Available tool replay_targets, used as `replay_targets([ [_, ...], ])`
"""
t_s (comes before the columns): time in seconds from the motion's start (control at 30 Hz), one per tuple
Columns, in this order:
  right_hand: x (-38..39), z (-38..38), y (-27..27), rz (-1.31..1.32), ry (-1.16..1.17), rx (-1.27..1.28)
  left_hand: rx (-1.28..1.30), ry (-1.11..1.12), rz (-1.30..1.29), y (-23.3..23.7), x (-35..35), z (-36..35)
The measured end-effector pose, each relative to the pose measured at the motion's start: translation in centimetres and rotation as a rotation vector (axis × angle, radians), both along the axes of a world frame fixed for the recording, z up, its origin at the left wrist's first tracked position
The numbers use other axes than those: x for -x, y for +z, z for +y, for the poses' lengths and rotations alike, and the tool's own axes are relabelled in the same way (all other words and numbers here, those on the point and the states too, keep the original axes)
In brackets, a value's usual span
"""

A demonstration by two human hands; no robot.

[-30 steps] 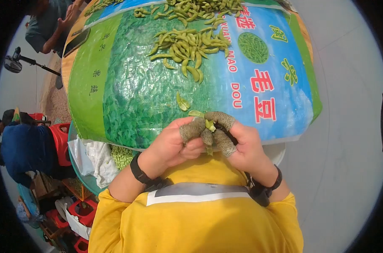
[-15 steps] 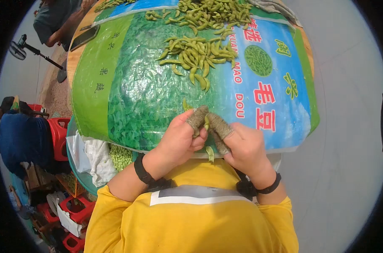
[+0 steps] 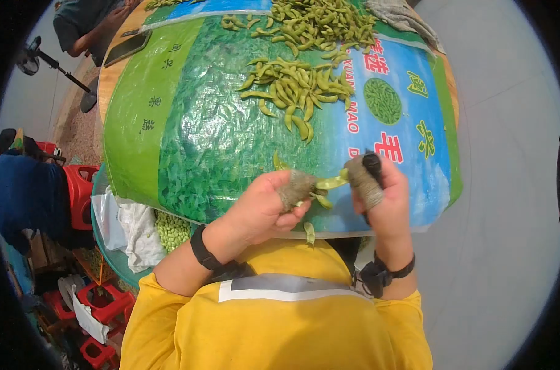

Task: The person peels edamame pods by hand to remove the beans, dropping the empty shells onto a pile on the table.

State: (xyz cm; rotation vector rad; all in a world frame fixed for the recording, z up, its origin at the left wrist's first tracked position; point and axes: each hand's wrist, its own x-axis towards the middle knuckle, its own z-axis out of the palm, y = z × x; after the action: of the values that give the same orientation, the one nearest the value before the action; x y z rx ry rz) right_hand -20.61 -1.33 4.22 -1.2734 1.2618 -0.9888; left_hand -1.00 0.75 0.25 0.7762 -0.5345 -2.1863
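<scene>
A green edamame pod (image 3: 331, 182) stretches between my two hands over the near edge of the printed sack. My left hand (image 3: 261, 200), its wrapped fingertips closed, grips the pod's left end, with another pod hanging beside those fingertips. Wrapped fingers of my right hand (image 3: 388, 197) pinch the right end; a dark piece covers its thumb area. One loose pod (image 3: 280, 161) lies just beyond my left hand. A pale opened pod (image 3: 309, 233) rests at the sack's near edge. Farther off sits a small pile of edamame pods (image 3: 295, 89).
The printed sack (image 3: 200, 123) covers a round wooden table. A larger pod heap (image 3: 329, 21), a grey cloth (image 3: 400, 15) and a phone (image 3: 127, 48) are at the back. Shelled beans (image 3: 172, 229) fill a teal basin (image 3: 116, 262) at left, near red stools (image 3: 79, 194). Another person (image 3: 85, 28) sits across.
My right hand has moved right and away from my left hand, drawing out the pod between them. My left hand has stayed nearly in place, still closed.
</scene>
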Motion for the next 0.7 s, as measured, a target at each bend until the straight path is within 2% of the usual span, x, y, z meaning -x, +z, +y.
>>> replay_targets([
  [0.07,1.3,-1.1,0.8,0.246,0.2,-0.067,-0.012,0.042,0.071,-0.4,-1.2,-0.3],
  [0.1,1.8,-1.5,0.8,0.266,0.426,0.004,-0.026,0.081,0.138,-0.6,-1.6,-0.4],
  [0.13,1.6,-1.8,0.6,0.268,0.429,0.001,-0.029,0.083,0.141,-0.9,-1.9,-0.3],
  [0.2,0.7,-2.9,0.0,0.579,0.474,0.008,-0.07,0.181,0.203,-1.2,-2.3,-0.2],
  [0.23,-0.2,-3.5,-0.2,0.73,0.413,0.122,-0.069,0.17,0.204,-1.2,-2.4,-0.2],
  [0.27,-1.0,-4.4,-1.1,0.731,0.417,0.123,-0.069,0.173,0.206,-1.1,-2.4,-0.2],
  [0.33,-2.4,-6.1,-3.2,0.748,0.148,0.521,-0.037,0.156,0.098,-0.7,-2.2,-0.2],
  [0.47,-4.1,-7.3,-3.3,0.881,0.171,0.506,-0.03,0.14,0.035,-0.2,-1.7,-0.2],
  [0.53,-4.1,-6.7,-2.5,0.916,0.201,0.365,-0.022,0.146,-0.127,0.0,-1.4,-0.2],
  [0.63,-3.4,-6.4,-3.0,0.894,0.186,0.302,0.08,0.157,-0.21,-0.5,-0.5,-0.3],
  [0.7,-3.4,-6.5,-4.0,0.891,0.19,0.414,0.051,0.17,-0.198,-0.8,0.2,-0.4],
])
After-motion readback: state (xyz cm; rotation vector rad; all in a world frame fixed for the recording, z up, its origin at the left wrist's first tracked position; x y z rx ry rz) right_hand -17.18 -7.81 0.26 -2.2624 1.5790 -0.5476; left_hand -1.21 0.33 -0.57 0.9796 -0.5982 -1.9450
